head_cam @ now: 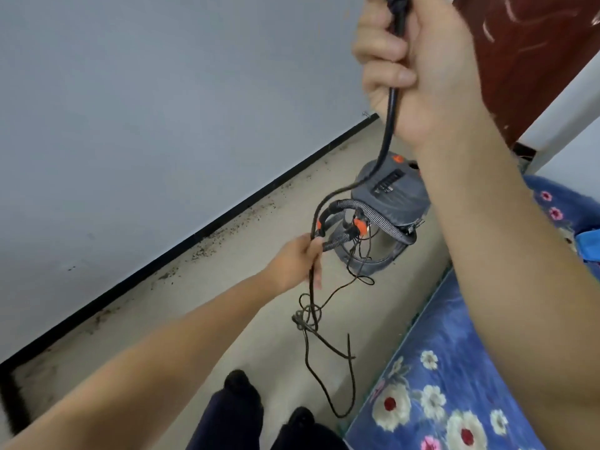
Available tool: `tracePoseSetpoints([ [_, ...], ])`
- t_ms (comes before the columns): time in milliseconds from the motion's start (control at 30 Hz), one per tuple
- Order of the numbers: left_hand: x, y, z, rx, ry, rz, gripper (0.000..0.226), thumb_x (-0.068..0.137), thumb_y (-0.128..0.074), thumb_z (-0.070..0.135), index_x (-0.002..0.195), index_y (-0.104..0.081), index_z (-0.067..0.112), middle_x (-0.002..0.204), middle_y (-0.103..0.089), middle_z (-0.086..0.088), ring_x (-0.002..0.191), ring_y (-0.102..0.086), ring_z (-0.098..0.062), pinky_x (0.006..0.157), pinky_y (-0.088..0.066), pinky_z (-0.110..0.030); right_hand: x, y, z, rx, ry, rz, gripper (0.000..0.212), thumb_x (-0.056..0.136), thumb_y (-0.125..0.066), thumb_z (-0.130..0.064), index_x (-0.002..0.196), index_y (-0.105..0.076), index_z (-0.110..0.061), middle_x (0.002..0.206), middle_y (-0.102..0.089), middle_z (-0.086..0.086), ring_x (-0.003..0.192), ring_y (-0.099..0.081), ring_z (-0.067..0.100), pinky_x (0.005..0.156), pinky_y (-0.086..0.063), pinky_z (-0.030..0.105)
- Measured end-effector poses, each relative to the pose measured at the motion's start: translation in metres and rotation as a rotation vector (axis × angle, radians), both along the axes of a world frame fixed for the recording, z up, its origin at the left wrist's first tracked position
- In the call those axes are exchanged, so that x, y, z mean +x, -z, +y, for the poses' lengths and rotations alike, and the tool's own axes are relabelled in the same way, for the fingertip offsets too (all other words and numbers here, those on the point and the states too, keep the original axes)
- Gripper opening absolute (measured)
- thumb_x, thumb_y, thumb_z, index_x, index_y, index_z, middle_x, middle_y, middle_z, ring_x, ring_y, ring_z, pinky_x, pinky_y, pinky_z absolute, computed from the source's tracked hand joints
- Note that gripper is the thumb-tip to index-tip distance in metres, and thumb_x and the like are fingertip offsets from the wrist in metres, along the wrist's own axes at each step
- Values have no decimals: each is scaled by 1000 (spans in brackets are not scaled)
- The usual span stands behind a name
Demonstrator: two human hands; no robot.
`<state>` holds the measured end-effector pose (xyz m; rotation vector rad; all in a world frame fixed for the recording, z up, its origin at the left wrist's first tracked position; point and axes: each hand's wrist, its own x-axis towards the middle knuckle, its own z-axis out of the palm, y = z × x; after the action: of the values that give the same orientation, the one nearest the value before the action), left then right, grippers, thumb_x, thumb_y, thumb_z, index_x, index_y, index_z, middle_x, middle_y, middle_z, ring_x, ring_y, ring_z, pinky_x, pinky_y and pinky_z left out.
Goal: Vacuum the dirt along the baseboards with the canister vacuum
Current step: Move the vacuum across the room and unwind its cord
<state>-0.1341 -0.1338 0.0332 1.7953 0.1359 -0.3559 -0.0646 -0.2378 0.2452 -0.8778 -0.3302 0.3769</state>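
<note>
Floor (259,254): canister vacuum (394,206); both hands' grips on power cord (391,118).

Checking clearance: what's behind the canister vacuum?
Behind the canister vacuum: floor, black baseboard with dirt, and a red-brown door. The right forearm hides its right side.

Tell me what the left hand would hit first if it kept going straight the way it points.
Most likely the corrugated hose wrapped on the canister vacuum. The left hand, gripping the power cord, points at it, though depth is hard to judge.
</note>
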Motion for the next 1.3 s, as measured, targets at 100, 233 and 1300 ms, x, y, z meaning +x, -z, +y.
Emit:
tracePoseSetpoints([
  [100,-3,-17,42,-246,-366,49,34,104,-29,27,74,-37,12,40,-34,6,29,-35,-10,43,-51,-27,14,38,1,-308,97,60,50,99,-35,-47,116,-57,-5,70,-59,0,54,-58,7,45,-46,18],
  [233,0,-51,83,-724,-593,85,39,105,-25,27,69,-36,16,37,-22,9,28,-17,-5,32,-26,-13,-8,138,5,-997,-281,7,66,94,-35,-56,143,-35,-12,137,-53,5,121,-54,14,104,-43,40],
  [1300,-32,-101,211,-569,-848,-386,37,104,-25,26,69,-33,17,41,-21,11,36,-13,-6,36,-14,-17,-76,218,21,-1125,334,-330,9,95,-53,-12,96,-52,-3,121,-65,1,107,-61,8,84,-44,15],
])
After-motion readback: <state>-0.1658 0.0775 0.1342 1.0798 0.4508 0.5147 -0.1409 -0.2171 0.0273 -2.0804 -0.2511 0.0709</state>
